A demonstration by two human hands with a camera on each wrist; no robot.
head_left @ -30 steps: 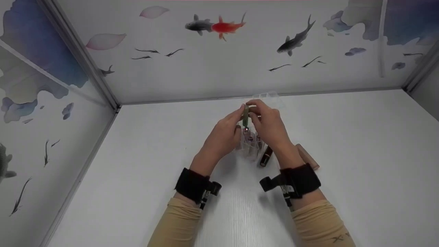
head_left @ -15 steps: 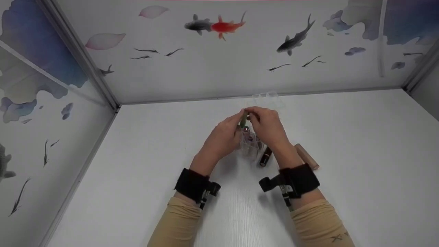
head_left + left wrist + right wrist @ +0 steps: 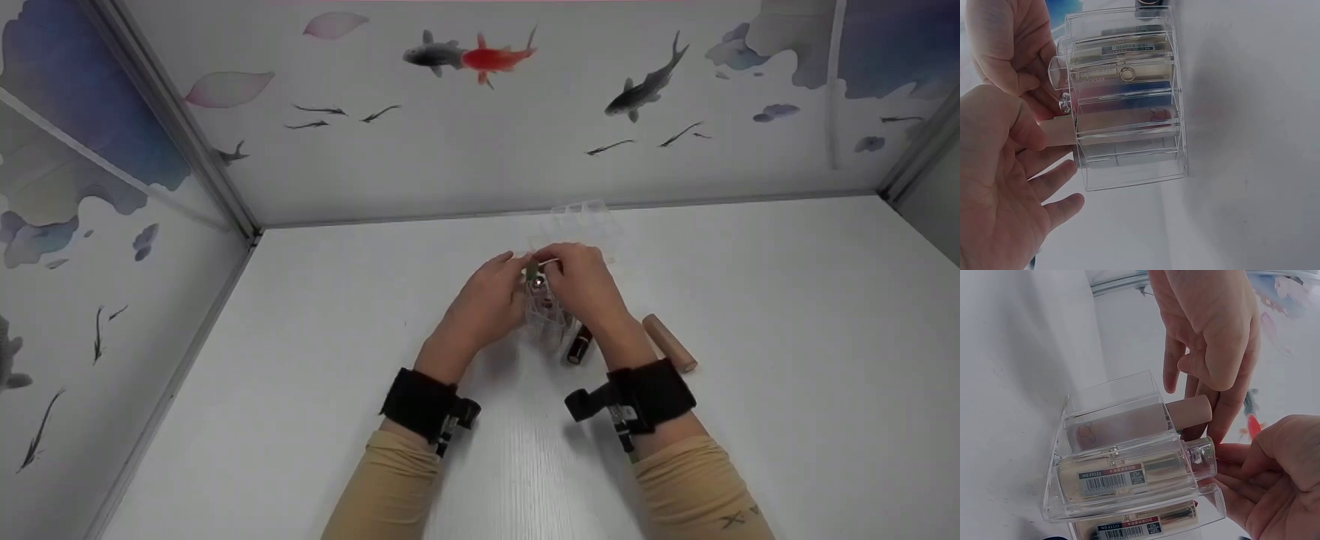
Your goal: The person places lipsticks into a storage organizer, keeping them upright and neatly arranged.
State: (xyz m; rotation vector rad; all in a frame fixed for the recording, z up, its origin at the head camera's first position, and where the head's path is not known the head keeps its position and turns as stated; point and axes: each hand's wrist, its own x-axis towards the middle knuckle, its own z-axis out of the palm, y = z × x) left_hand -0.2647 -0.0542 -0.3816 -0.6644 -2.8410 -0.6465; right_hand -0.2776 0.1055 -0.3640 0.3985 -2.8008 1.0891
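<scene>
Table (image 3: 315, 390), white, bearing all items below. Left hand (image 3: 484, 300) and right hand (image 3: 583, 281), bare, fingertips converging at the organizer's 12 o'clock side, as the head camera sees it. Organizer (image 3: 546, 330), clear, compartmented, set at 6 o'clock from the joined fingers. Tray (image 3: 581, 217), clear, compartmented, at about 1 o'clock beyond the organizer. Tan tube (image 3: 670, 343), lying at 4 o'clock from the right hand, long axis 11 to 5. Black tube (image 3: 579, 346), just beside the organizer at its 4 o'clock, long axis 1 to 7. Pinkish tube (image 3: 1190, 410), standing in a compartment, its top beside the left fingers. Greenish tube, visible part (image 3: 532, 269), between the two hands' fingertips over the organizer's 12 o'clock end: at 2 o'clock from the left hand, 10 o'clock from the right, neither clearly nearer; long axis apparently near upright, in line with the compartments. Both hands' fingers appear to touch it; whether either pinches it cannot be told. Silver cap (image 3: 538, 282), at 5 o'clock from the greenish tube, close by.
</scene>
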